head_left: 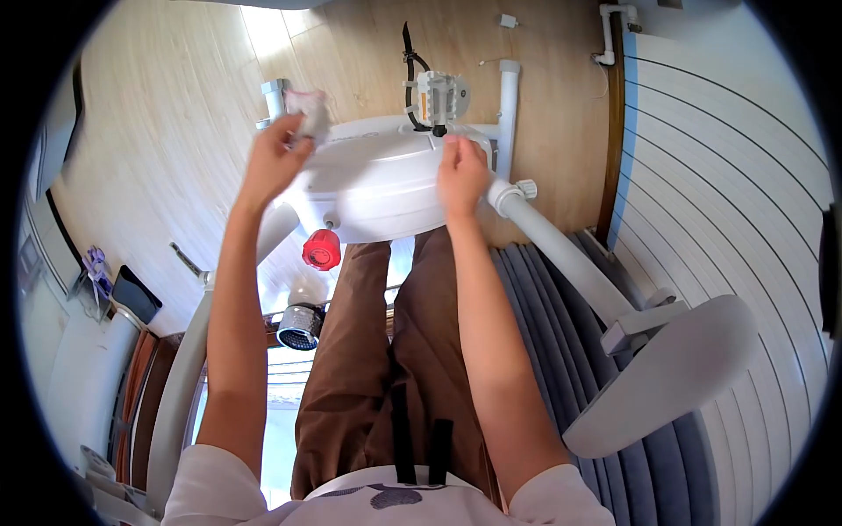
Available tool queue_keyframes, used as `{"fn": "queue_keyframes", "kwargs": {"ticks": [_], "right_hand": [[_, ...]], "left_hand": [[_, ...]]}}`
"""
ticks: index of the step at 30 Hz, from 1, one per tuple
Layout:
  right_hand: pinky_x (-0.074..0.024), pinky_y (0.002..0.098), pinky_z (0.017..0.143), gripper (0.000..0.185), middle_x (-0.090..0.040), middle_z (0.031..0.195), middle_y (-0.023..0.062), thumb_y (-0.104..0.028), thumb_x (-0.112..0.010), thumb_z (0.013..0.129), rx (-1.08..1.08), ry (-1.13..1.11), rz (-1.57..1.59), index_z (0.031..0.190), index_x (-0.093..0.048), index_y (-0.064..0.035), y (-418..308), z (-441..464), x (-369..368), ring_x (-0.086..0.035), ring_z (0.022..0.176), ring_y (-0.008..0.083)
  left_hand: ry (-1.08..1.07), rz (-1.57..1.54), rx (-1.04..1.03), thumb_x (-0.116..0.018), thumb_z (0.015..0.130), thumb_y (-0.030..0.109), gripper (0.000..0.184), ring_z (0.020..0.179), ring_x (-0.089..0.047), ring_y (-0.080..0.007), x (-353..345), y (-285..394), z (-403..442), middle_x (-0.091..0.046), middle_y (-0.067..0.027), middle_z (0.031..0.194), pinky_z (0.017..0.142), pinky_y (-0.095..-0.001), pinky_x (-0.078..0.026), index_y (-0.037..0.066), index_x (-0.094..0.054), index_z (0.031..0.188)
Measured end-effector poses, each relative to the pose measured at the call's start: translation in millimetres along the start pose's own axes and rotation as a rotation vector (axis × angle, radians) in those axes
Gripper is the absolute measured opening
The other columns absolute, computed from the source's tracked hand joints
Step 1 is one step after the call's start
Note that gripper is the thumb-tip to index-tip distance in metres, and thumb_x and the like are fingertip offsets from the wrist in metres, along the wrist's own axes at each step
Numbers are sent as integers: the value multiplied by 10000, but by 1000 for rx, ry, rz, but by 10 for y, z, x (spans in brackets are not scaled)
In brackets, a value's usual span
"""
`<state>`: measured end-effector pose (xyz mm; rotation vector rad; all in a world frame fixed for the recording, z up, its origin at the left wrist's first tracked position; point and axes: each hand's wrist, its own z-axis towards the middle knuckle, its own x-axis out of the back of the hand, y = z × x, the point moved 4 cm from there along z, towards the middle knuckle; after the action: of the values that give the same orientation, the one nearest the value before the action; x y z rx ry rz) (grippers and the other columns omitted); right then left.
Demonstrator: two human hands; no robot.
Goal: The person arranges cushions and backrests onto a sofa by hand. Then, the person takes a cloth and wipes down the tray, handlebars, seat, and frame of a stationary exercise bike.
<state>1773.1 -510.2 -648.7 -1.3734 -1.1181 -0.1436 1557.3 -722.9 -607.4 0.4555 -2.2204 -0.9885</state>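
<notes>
A white exercise bike body [386,180] lies across the space in front of my legs. Above its left end, my left hand [279,158] holds a blurred white and pink cloth [309,112] between thumb and fingers. My right hand [462,171] is at the body's right end with its fingers curled together, just below a pedal [437,98] with a black strap [409,61]. Whether anything is inside those fingers is hidden. A red knob [322,250] sticks out below the body on the left.
A grey-white seat [675,377] on a tube stands at the right, beside a grey curtain [561,324]. A white panelled wall [719,202] is behind it. A small white block [508,21] lies on the wooden floor [184,96]. A silver-rimmed cylinder [300,326] sits below the red knob.
</notes>
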Motion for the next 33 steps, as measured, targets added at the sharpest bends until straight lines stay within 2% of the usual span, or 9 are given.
{"fn": "queue_keyframes", "kwargs": {"ticks": [3,7,15,18,22,26,29,30,33], "right_hand": [[-458,451,815,179,-667,865,145,-112,-572,906,101,84,57,798,-675,-13,91,-31,-17,-584,888,350],[-458,457,802,192,-661,846,160,-122,-581,915,65,64,46,791,-662,0,206,-7,44,-582,882,363],[-284,473,1125,209,-707,941,90,-226,-564,927,-176,49,-300,897,-713,-81,-479,-98,-204,-595,1050,296],[-250,513,1139,189,-699,929,85,-211,-566,910,-276,28,-281,923,-703,-81,-449,-107,-220,-607,1023,281],[-275,508,1131,178,-691,882,86,-192,-567,901,-283,48,-215,895,-694,-67,-428,-100,-212,-624,953,283],[-307,513,1116,163,-682,845,85,-170,-573,893,-233,132,-183,867,-687,-56,-399,-140,-198,-631,890,284],[-313,518,1115,151,-677,835,76,-162,-580,891,-249,117,-188,864,-685,-57,-391,-160,-192,-631,867,280],[-312,519,1116,149,-677,834,72,-163,-581,890,-248,117,-186,866,-685,-59,-384,-162,-205,-632,863,279],[-309,520,1118,143,-679,835,62,-165,-584,887,-234,145,-162,872,-687,-68,-366,-155,-211,-634,855,276]], "left_hand": [[-312,183,-335,-705,829,167,314,883,-625,-233,-638,41,-154,-656,-132,969,799,-347,-493,38,-708,1115],[-587,34,-256,-639,873,226,329,972,-618,-333,-1047,362,47,-643,-179,1045,874,-397,-484,87,-701,1165],[-258,764,-239,-435,958,313,387,1197,-488,-339,-1160,122,-96,-561,-123,1301,1022,-552,-368,129,-639,1231],[-571,947,46,-416,959,357,452,1283,-438,-334,-1015,-741,107,-510,-99,1437,1072,-529,-346,158,-582,1329],[-417,738,724,-348,924,592,667,1345,-395,-437,-329,-1420,264,-285,-220,1537,1143,-482,-313,250,-451,1487],[-523,724,360,-365,945,534,637,1367,-382,-390,-255,-2683,368,-408,-164,1505,1160,-421,-304,206,-451,1484],[-833,1040,-125,-327,1000,397,520,1395,-364,-286,-588,-1584,352,-408,-86,1536,1160,-448,-299,176,-506,1435],[-665,635,236,-350,1004,366,475,1402,-364,-246,-709,-828,286,-435,-69,1512,1163,-481,-282,210,-528,1416],[-817,491,-116,-408,976,404,503,1421,-346,-274,-1283,28,238,-438,-81,1481,1189,-529,-187,212,-491,1433]]}}
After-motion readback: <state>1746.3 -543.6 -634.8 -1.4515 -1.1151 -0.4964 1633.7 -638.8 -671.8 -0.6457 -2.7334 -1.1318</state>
